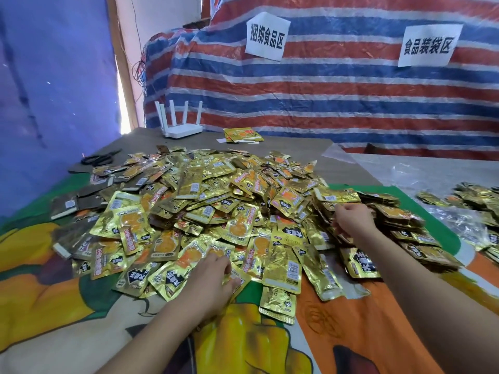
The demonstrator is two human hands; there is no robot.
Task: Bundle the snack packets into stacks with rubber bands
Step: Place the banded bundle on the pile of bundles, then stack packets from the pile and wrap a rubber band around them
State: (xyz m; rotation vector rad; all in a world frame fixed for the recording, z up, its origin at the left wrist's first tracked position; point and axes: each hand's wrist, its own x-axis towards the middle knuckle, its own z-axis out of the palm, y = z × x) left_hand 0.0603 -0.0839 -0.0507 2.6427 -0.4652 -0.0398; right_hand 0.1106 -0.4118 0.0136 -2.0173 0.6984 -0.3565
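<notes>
Head view, packets: a big loose heap of gold snack packets is lying across the tabletop, on a bright printed cloth; likely dumped there so both hands can be pulling from it.
Head view, near stack: a small stack of packets is sitting at the heap's front edge, just beside the left hand; I cannot see a band on it.
Head view, right side: neater rows of stacked packets are lying to the right of the heap, probably sorted ready for banding.
Left hand: it is reaching forward with the forearm low, palm down, fingers curling onto the packets at the heap's near edge; it seems to be gathering some, though a firm grip is hard to tell.
Right hand: it is stretching farther out, wrist raised, fingers curling down and pinching at packets on the heap's right flank.
Rubber bands: none can be made out.
Far end: a white router and black scissors are resting well apart from the hands.
</notes>
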